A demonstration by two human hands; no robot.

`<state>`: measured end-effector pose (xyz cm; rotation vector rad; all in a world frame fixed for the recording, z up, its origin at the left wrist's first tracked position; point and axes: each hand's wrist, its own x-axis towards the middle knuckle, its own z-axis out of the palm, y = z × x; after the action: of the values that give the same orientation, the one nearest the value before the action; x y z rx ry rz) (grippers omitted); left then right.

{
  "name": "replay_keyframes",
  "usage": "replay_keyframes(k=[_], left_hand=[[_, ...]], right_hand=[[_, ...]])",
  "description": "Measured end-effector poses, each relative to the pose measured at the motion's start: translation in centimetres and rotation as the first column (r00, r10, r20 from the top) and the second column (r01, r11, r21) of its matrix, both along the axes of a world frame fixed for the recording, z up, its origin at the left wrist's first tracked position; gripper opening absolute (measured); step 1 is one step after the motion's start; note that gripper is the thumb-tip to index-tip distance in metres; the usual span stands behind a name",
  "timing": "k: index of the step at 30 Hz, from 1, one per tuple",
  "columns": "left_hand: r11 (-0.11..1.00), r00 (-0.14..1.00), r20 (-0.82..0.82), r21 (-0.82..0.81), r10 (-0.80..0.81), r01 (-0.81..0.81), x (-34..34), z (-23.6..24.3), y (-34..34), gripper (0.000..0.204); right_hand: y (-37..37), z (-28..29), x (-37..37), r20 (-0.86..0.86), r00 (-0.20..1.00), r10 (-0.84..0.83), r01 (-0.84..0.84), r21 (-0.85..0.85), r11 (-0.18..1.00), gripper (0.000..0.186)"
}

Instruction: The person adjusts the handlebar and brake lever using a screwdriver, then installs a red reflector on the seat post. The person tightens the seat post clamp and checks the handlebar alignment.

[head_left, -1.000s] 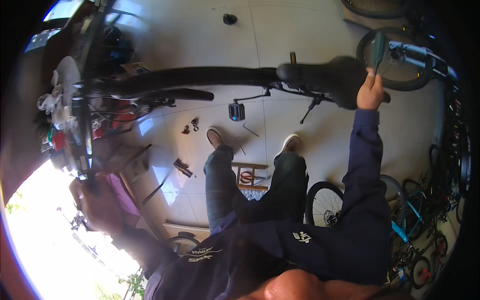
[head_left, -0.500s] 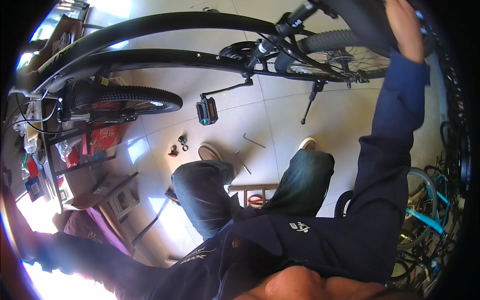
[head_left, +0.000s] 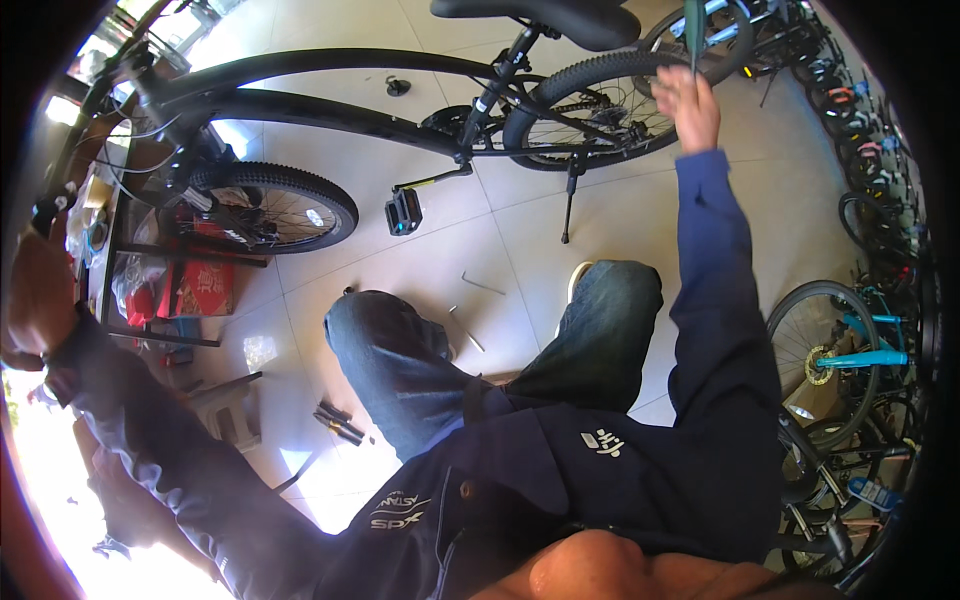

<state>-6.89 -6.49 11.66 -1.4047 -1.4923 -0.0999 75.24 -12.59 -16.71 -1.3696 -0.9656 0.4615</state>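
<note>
A black bicycle (head_left: 330, 110) stands on its kickstand (head_left: 568, 205) in front of me, front wheel to the left. At the far left edge my left hand (head_left: 40, 290) is closed around the end of the handlebar (head_left: 52, 208), its fingers partly lost in glare. My right hand (head_left: 688, 108) is over the edge of the rear wheel (head_left: 590, 110), right of and below the saddle (head_left: 540, 20), with its fingers apart. A narrow green thing (head_left: 694, 30) shows just above those fingers; whether they touch it is unclear. A pedal (head_left: 404, 212) hangs toward me.
Two hex keys (head_left: 483, 284) lie on the tiled floor near my feet. Dark-handled tools (head_left: 340, 422) lie left of my knee. A shelf (head_left: 165, 335) with a red box (head_left: 205, 288) stands left. Several bicycles, one with a turquoise frame (head_left: 865, 359), line the right side.
My right hand has left the saddle and moved down and left to the rear wheel. The saddle and handlebar show more fully, and my left hand has come into clearer view.
</note>
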Motion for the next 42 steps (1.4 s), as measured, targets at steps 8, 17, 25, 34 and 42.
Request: replay_keyframes(k=[8, 17, 25, 34, 42], left_hand=[[0.993, 0.992, -0.040, 0.006, 0.116, -0.116, 1.6, -1.7, -3.8, 0.054], [1.000, 0.982, -0.191, 0.011, 0.001, 0.001, 2.3, 1.3, -1.9, 0.050], [0.986, 0.986, 0.027, -0.028, 0.166, -0.165, 4.3, -0.9, -4.6, 0.054], [0.980, 0.972, 0.148, -0.106, 0.183, -0.168, 8.3, 0.2, -7.3, 0.063], [0.978, 0.978, 0.160, -0.180, 0.134, -0.105, 9.9, 3.5, -9.0, 0.059]], right_hand=[[-22.5, -18.0, 0.7, -0.052, 0.926, -0.373, 0.320, -0.411, 0.853, 0.031], [-31.1, -27.8, -0.5, -0.357, 0.863, -0.356, 0.183, -0.437, 0.881, 0.027], [-32.7, -43.4, 2.3, 0.500, 0.865, 0.043, 0.240, -0.489, 0.839, 0.036], [-33.2, -47.4, -13.1, 0.098, 0.995, -0.011, 0.080, -0.746, 0.661, 0.035], [-30.2, -46.0, -16.5, -0.277, 0.925, -0.261, -0.079, -0.810, 0.581, 0.031]])
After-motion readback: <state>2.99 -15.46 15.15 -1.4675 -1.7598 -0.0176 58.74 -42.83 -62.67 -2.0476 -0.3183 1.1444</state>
